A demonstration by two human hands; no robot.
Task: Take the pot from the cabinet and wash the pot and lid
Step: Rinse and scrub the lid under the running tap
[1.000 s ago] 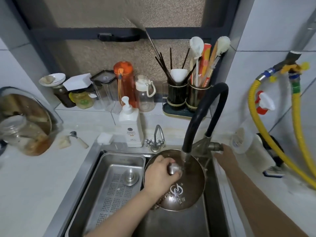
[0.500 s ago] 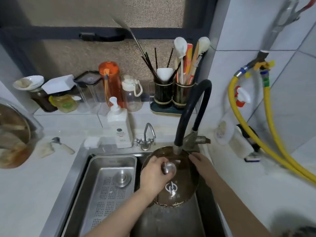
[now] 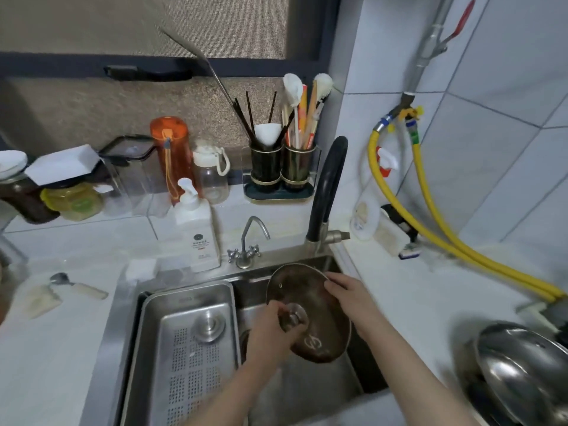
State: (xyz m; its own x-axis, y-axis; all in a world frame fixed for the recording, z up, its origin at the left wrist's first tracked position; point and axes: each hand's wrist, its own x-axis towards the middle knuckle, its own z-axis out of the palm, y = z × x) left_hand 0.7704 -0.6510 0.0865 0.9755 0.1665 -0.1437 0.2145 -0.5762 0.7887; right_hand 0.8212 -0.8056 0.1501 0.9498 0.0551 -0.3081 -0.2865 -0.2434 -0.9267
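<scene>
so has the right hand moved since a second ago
Yes. The right hand was by the faucet base at the sink's back right; it has come forward and left onto the lid rim, which the left hand holds by its knob.

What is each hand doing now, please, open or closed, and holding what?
Left hand: closed, gripping the knob of the glass lid over the sink.
Right hand: open, fingers resting on the lid's upper right rim.

Our left hand [image 3: 270,330] hides part of the lid [image 3: 307,312]; the steel pot [image 3: 522,373] at lower right is cut off and blurred.
</scene>
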